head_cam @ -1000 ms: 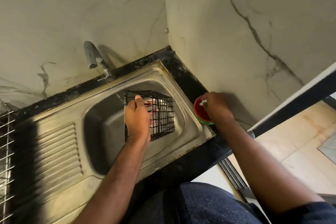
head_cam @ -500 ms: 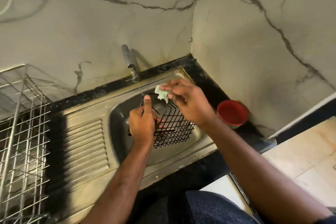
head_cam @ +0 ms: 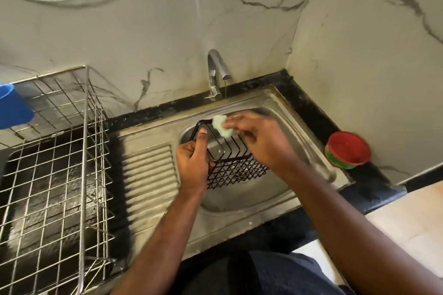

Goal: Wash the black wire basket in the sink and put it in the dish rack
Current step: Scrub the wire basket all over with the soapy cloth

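Observation:
The black wire basket (head_cam: 233, 166) is held tilted over the steel sink (head_cam: 282, 115), under the tap. My left hand (head_cam: 193, 163) grips its left rim, thumb pointing up along the wire. My right hand (head_cam: 260, 137) pinches a pale green sponge (head_cam: 221, 125) and presses it on the basket's top rim. The silver wire dish rack (head_cam: 57, 175) stands on the counter at the left, apart from both hands.
A chrome tap (head_cam: 217, 72) runs a thin stream of water into the sink. A red bowl with a green band (head_cam: 347, 149) sits on the black counter at the right. A blue cup (head_cam: 12, 110) lies in the rack's far left corner. The ribbed drainboard (head_cam: 149, 170) lies between sink and rack.
My right hand left the red bowl with the sponge and came onto the basket's rim. The view swung left, bringing the dish rack and blue cup into sight.

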`<action>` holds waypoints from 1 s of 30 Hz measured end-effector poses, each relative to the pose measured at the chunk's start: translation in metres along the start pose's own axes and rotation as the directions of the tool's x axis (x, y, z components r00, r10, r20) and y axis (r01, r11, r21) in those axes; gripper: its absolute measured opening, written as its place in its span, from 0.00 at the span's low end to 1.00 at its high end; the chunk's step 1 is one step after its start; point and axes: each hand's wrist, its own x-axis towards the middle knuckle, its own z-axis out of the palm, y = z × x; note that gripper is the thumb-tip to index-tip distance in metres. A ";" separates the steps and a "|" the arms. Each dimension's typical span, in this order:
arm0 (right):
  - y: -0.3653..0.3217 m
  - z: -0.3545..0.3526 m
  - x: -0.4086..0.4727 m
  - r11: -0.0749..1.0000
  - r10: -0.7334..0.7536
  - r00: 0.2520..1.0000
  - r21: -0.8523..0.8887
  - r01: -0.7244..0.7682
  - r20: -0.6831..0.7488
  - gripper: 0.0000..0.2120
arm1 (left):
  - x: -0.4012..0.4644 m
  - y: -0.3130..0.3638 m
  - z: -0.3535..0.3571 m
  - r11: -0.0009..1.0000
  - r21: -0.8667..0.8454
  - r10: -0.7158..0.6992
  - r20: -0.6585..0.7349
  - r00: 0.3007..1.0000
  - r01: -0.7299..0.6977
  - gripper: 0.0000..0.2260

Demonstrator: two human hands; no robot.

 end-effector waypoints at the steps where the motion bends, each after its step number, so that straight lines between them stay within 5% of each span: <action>1: -0.014 0.007 -0.002 0.995 -0.099 0.995 -0.008 0.099 0.029 0.22 | 0.002 -0.001 -0.003 1.000 0.000 0.017 0.004 1.000 -0.017 0.25; 4: -0.013 0.014 -0.009 0.984 -0.168 0.986 -0.052 0.168 0.003 0.28 | 0.008 -0.003 -0.009 0.997 -0.072 0.012 -0.030 0.999 -0.014 0.19; 8: 0.031 -0.005 -0.021 0.991 0.064 0.996 -0.117 -0.071 -0.066 0.23 | 0.003 0.004 -0.010 0.981 -0.147 -0.150 -0.137 0.979 0.129 0.12; 12: 0.070 -0.038 -0.002 0.945 0.303 0.952 -0.111 -0.307 -0.053 0.22 | -0.005 0.004 0.008 0.982 -0.144 -0.151 -0.189 0.970 0.125 0.12; 16: 0.050 -0.038 0.004 0.990 0.096 0.987 -0.117 -0.082 0.126 0.23 | -0.021 0.002 0.029 0.984 -0.150 -0.130 -0.268 0.954 0.092 0.09; 20: 0.017 -0.022 -0.018 0.966 -0.255 0.943 0.027 0.255 0.213 0.33 | -0.020 0.000 0.037 0.991 -0.125 -0.069 -0.276 0.959 0.036 0.23; 23: 0.046 -0.034 -0.019 0.931 -0.356 0.922 -0.024 0.364 0.150 0.33 | -0.022 -0.001 0.042 0.984 -0.166 -0.110 -0.332 0.937 0.057 0.13; 28: 0.113 -0.059 0.002 0.988 0.023 1.000 -0.156 -0.022 0.007 0.25 | -0.030 0.001 0.042 0.976 -0.201 -0.151 -0.376 0.914 0.078 0.09; 30: 0.124 -0.065 0.013 0.977 0.118 0.993 -0.178 -0.116 -0.003 0.22 | -0.032 0.001 0.041 0.982 -0.186 -0.101 -0.352 0.930 0.036 0.17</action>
